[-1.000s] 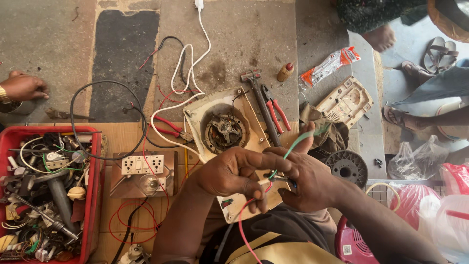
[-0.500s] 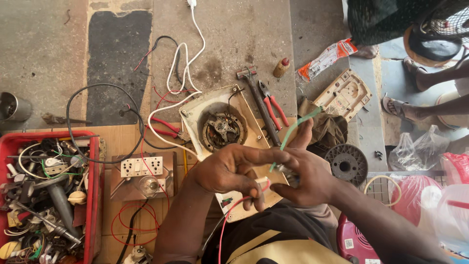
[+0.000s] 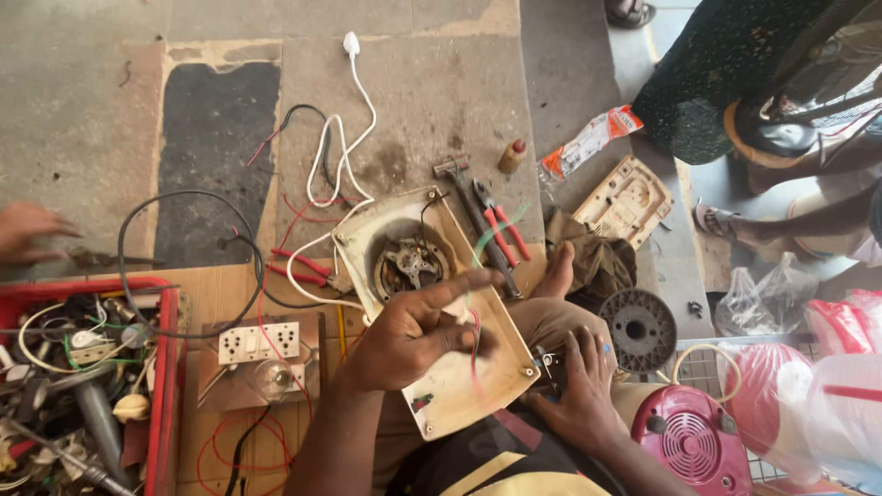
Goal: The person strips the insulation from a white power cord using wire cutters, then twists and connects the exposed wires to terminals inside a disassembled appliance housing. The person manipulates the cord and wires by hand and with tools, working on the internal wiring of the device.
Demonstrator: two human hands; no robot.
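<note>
My left hand is raised over a cream appliance housing on my lap. It pinches thin red and green wires, which are blurred by motion. The housing's round opening shows a dark metal motor. My right hand lies lower right on my thigh with its fingers spread, touching a small dark part at the housing's corner. Whether it grips that part is unclear.
Red-handled pliers, a hammer and a small bottle lie beyond the housing. A red bin of scrap wires, a switchboard with a bulb, a black spool and a pink appliance surround me. Another person's hand is far left; someone's foot is at the right.
My hands have come apart. The right hand dropped from the wires to my thigh, while the left stays up with the wires. The view shifted down, and the person at the right moved closer.
</note>
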